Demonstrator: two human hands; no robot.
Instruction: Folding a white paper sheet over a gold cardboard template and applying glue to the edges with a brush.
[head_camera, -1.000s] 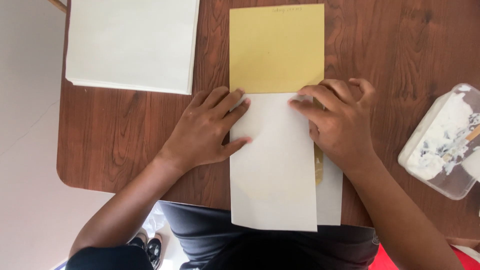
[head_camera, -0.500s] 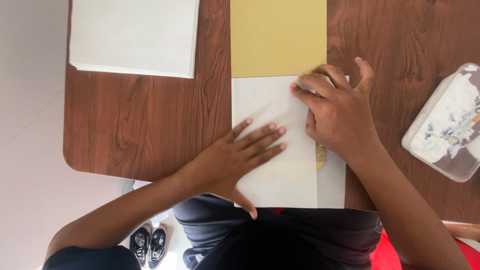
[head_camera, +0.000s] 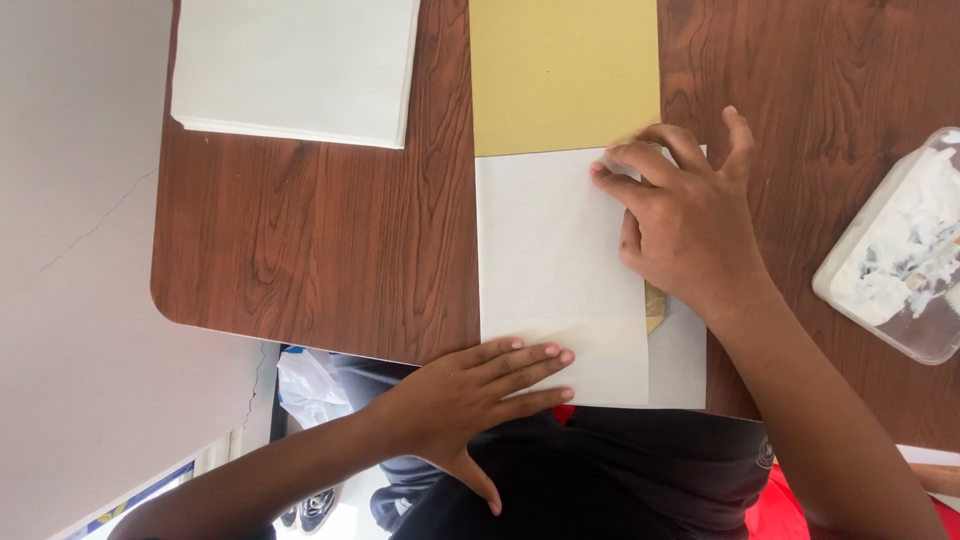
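Observation:
A white sheet of paper (head_camera: 555, 260) lies folded over a mustard-yellow sheet (head_camera: 563, 75) on a dark wooden table (head_camera: 330, 250). My right hand (head_camera: 690, 220) presses flat on the white sheet's upper right corner, fingertips at the fold line. My left hand (head_camera: 480, 385) lies flat with fingers spread on the white sheet's near edge, at the table's front edge. A bit of yellow paper shows under my right palm.
A stack of white paper sheets (head_camera: 295, 65) sits at the far left of the table. A clear plastic tub with white paste (head_camera: 900, 255) stands at the right edge. The table's rounded corner is at the lower left; floor and shoes show below.
My left hand has slid from the top of the white sheet down to its near edge. My right hand stayed at the upper right corner.

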